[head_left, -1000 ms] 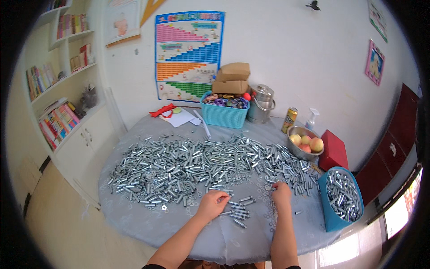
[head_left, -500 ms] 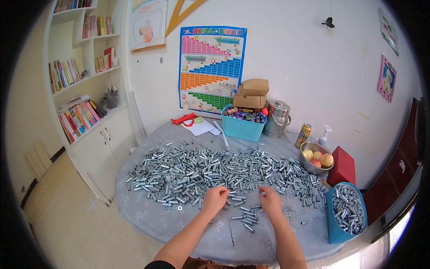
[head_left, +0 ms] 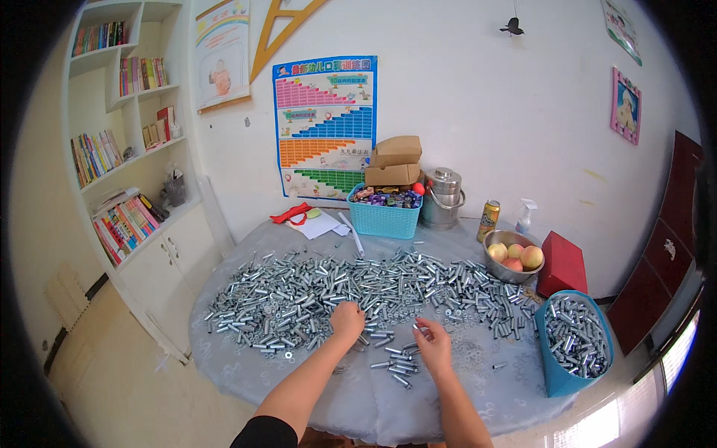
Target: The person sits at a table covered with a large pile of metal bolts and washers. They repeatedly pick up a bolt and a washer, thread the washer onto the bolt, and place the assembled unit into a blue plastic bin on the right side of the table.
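Observation:
A wide heap of silvery expansion bolts and sleeves point(head_left: 388, 280) covers the middle of the table, with flat washers point(head_left: 288, 355) loose among them. My left hand point(head_left: 347, 321) is at the heap's near edge, fingers closed and turned away, so what they hold is hidden. To its right my right hand point(head_left: 435, 345) is raised a little, thumb and fingers pinched together with a small silvery bit at the tips, too small to name. Between and just below the hands lies a small group of assembled-looking bolts point(head_left: 402, 366), roughly side by side.
A blue bin point(head_left: 549, 366) full of bolts stands at the right edge. Behind are a red box point(head_left: 562, 263), a metal bowl point(head_left: 515, 272) of fruit, a can point(head_left: 488, 220), a spray bottle point(head_left: 526, 216), a steel pot point(head_left: 442, 200) and a turquoise basket point(head_left: 382, 221). One bolt point(head_left: 500, 366) lies alone.
The whole view has shifted, the wall things now sitting lower and further left. My left hand has reached a little further into the heap's edge; my right hand stays pinched near the small group.

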A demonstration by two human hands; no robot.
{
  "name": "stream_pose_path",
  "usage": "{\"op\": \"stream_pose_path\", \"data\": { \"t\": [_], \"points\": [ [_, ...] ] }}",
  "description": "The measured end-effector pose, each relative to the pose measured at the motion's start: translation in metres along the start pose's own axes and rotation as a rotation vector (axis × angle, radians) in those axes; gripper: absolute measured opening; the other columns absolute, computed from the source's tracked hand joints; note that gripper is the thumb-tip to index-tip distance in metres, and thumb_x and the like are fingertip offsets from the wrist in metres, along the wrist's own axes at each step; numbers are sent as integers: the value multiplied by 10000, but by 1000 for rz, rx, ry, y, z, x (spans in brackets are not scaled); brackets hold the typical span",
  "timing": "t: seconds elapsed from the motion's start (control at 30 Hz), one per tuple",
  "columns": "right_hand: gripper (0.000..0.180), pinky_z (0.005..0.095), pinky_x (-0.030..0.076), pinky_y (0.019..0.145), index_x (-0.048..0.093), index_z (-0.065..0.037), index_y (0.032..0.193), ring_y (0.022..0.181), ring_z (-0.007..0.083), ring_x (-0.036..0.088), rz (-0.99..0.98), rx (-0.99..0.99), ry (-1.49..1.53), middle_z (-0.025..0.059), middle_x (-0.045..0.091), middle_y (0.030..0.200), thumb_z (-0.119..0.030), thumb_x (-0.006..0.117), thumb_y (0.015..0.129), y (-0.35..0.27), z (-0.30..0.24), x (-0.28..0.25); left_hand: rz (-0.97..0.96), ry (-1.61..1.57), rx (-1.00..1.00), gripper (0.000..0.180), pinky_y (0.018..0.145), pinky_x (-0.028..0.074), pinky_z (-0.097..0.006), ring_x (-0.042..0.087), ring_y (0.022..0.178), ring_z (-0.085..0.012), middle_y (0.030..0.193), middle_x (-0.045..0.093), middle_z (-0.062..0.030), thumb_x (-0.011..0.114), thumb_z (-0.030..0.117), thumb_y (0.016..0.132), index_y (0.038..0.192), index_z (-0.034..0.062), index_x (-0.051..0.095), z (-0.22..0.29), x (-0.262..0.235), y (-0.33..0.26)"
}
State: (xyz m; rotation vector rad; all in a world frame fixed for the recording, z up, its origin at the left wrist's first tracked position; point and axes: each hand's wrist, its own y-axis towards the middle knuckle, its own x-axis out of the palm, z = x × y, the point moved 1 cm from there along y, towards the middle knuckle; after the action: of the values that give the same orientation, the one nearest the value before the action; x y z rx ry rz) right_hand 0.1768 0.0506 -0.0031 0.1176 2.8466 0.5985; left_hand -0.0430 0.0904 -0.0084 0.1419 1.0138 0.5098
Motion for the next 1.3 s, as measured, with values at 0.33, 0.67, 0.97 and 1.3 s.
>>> {"op": "stream_pose_path", "data": {
  "t": [0.33, 0.67, 0.97, 1.3],
  "points": [
    [238, 188, 419, 570, 624, -12, 968, 651, 52, 511, 3, -3, 32, 24, 616, 835, -8, 654, 732, -3, 10, 3, -81, 70, -52, 147, 664, 488, -418, 604, 781, -323, 798, 616, -158, 601, 181, 723, 735, 40, 640, 2, 4, 10],
    [210, 201, 451, 725, 583, 8, 1000, 821, 91, 568, -86, 196, 343, 39, 612, 884, 3, 602, 790, -1, 7, 1, -258, -966, -130, 161, 490, 366, -179, 465, 582, -15, 675, 562, 26, 610, 181, 837, 884, 27, 621, 32, -30, -49],
    [204, 188, 441, 653, 586, -13, 962, 748, 65, 546, -74, 186, 275, 10, 593, 851, -14, 653, 769, -3, 14, 3, -338, -1035, -185, 173, 619, 413, -187, 539, 698, -53, 788, 641, -22, 625, 146, 820, 883, -12, 654, 37, -20, -78],
    [287, 298, 453, 693, 630, -110, 1037, 785, 227, 548, -184, -273, -283, 88, 563, 883, -37, 618, 759, -2, -18, -2, -275, -1020, -116, 178, 611, 420, -189, 542, 686, -50, 772, 647, -25, 629, 150, 816, 870, -18, 655, 39, -28, -79]
  ]
}}
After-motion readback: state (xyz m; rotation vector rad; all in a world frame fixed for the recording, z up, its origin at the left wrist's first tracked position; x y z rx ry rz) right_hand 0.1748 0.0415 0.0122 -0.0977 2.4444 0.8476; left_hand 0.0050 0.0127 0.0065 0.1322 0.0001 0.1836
